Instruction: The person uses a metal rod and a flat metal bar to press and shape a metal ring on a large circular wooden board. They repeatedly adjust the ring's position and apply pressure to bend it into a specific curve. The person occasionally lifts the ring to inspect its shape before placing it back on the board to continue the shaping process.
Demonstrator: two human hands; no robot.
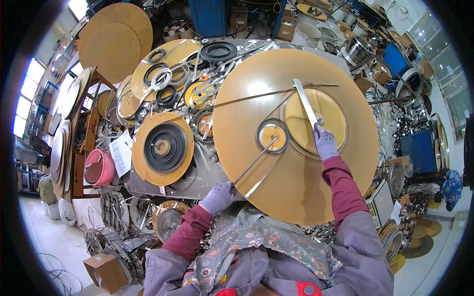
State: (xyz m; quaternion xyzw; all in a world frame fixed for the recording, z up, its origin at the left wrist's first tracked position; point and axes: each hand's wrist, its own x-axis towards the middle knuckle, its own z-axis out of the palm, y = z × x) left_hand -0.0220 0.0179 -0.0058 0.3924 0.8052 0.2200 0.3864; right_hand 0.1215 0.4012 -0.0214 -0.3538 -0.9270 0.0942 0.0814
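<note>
A large tan disc lies in front of me. My left hand, in a pale purple glove, is closed on a thin metal rod at the disc's near left edge. The rod slants up to the middle of a small dark-rimmed ring on the disc. My right hand, gloved alike, grips the near end of a flat metal bar. That bar points away over a lighter round plate at the disc's centre. A long thin strip crosses the disc's far part.
To the left, a smaller tan disc carries a black coil. Several rings and coils crowd the grey table behind it. A pink bucket stands farther left. Metal scraps heap up at the right, and a cardboard box sits at lower left.
</note>
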